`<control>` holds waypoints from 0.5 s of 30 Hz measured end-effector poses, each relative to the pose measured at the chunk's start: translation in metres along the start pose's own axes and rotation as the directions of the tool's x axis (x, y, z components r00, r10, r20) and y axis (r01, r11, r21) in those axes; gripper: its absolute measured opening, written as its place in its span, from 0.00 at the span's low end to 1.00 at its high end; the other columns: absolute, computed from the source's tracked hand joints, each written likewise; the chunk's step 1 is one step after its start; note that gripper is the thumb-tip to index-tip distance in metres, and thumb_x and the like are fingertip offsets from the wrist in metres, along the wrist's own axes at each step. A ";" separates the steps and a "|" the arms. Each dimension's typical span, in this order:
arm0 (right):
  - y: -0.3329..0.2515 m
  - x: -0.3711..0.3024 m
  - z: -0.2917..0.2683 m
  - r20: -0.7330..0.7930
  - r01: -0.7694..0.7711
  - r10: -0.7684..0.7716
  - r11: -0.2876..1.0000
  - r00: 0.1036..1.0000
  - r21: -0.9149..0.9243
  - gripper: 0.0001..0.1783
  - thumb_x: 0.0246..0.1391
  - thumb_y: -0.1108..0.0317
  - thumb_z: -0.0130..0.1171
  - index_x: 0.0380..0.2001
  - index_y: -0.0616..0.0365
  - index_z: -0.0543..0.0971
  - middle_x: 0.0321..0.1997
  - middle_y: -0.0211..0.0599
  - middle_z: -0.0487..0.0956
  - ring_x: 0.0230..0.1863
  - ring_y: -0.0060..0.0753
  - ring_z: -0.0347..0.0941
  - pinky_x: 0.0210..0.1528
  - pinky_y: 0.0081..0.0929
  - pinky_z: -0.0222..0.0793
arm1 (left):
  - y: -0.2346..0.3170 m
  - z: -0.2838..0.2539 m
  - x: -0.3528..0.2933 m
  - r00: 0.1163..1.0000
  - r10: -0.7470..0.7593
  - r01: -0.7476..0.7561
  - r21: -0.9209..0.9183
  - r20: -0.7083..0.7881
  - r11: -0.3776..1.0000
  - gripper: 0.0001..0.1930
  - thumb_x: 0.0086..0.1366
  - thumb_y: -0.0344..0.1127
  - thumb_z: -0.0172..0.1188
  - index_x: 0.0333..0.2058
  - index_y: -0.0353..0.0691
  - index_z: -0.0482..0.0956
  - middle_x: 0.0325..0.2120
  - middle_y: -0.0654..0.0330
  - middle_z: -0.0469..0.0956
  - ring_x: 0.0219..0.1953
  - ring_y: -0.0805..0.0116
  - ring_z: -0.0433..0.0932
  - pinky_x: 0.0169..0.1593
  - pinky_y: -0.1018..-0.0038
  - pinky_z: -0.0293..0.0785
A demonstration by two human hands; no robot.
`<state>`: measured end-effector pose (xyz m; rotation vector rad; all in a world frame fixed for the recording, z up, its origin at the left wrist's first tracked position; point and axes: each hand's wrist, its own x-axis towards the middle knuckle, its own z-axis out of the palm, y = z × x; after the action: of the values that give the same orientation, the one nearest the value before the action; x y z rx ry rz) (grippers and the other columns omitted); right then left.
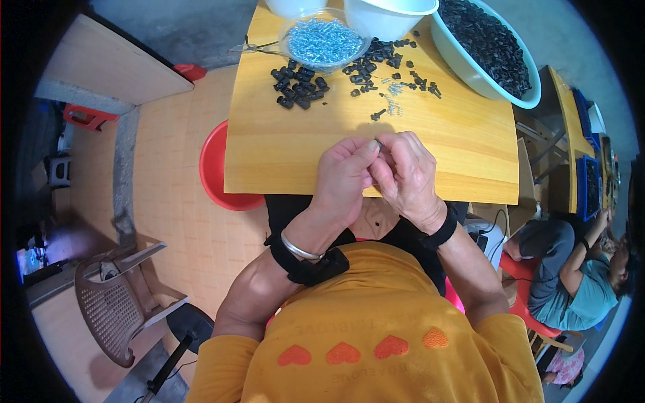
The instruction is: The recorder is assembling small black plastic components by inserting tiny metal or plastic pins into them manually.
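My left hand (344,176) and my right hand (410,176) meet above the near part of the wooden table (463,144). Their fingertips are pinched together around a small black plastic part (379,144), mostly hidden by the fingers. Beyond them on the table lie a heap of black barrel-shaped pieces (300,86), smaller black pin-like pieces (423,83) and some loose little springs (394,106). A single black pin-like piece (378,115) lies closest to my hands. Behind the heaps, a clear round bowl (287,54) holds many shiny bluish springs.
A pale basin (533,96) full of black pieces stands at the table's far right, with a white basin (386,20) beside it. Metal tweezers (252,48) stick out by the bowl. A red basin (213,168) is below the left edge. At right, another person (571,282) sits working.
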<state>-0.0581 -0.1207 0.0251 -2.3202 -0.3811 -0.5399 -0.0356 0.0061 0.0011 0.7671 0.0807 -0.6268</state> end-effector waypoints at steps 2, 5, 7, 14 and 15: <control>0.000 0.001 0.002 -0.027 0.053 -0.054 0.998 0.998 -0.043 0.13 0.37 0.77 0.57 0.31 0.62 0.70 0.24 0.40 0.70 0.28 0.44 0.67 0.30 0.33 0.65 | 0.000 -0.002 -0.001 0.999 0.018 -0.019 0.016 0.041 1.000 0.07 0.61 0.33 0.51 0.33 0.35 0.73 0.27 0.63 0.75 0.31 0.76 0.74 0.35 0.82 0.69; 0.006 0.001 0.002 0.042 0.043 -0.040 0.996 0.998 -0.082 0.14 0.38 0.76 0.58 0.33 0.62 0.71 0.26 0.41 0.72 0.30 0.43 0.68 0.31 0.33 0.66 | 0.005 0.003 0.002 0.999 -0.011 0.012 0.015 -0.053 1.000 0.07 0.60 0.34 0.53 0.31 0.36 0.74 0.22 0.64 0.74 0.26 0.78 0.73 0.31 0.83 0.67; 0.000 0.003 -0.001 0.037 -0.022 0.023 1.000 0.999 -0.017 0.16 0.39 0.75 0.58 0.35 0.62 0.71 0.28 0.42 0.73 0.31 0.44 0.69 0.32 0.33 0.66 | 0.021 0.007 0.003 0.962 0.040 0.049 0.315 -0.270 0.948 0.08 0.59 0.35 0.53 0.30 0.36 0.74 0.19 0.65 0.73 0.22 0.78 0.71 0.27 0.83 0.67; 0.039 0.030 -0.051 0.195 -0.377 0.409 0.908 0.891 -0.183 0.14 0.44 0.71 0.55 0.36 0.63 0.74 0.31 0.46 0.75 0.29 0.48 0.72 0.35 0.37 0.68 | 0.087 -0.047 0.028 0.787 0.402 -0.009 0.642 -0.469 0.767 0.08 0.60 0.34 0.52 0.33 0.35 0.74 0.18 0.63 0.72 0.17 0.77 0.70 0.18 0.82 0.64; 0.051 0.037 -0.054 0.187 -0.378 0.413 0.905 0.891 -0.195 0.14 0.44 0.71 0.55 0.36 0.63 0.74 0.31 0.46 0.75 0.29 0.48 0.72 0.35 0.37 0.68 | 0.092 -0.050 0.032 0.779 0.417 0.041 0.702 -0.468 0.711 0.09 0.60 0.34 0.51 0.34 0.35 0.73 0.17 0.62 0.72 0.15 0.77 0.69 0.17 0.82 0.63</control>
<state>-0.0197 -0.1899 0.0492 -2.5239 0.0429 -0.1064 0.0493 0.0741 0.0131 1.6791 0.3649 -0.1472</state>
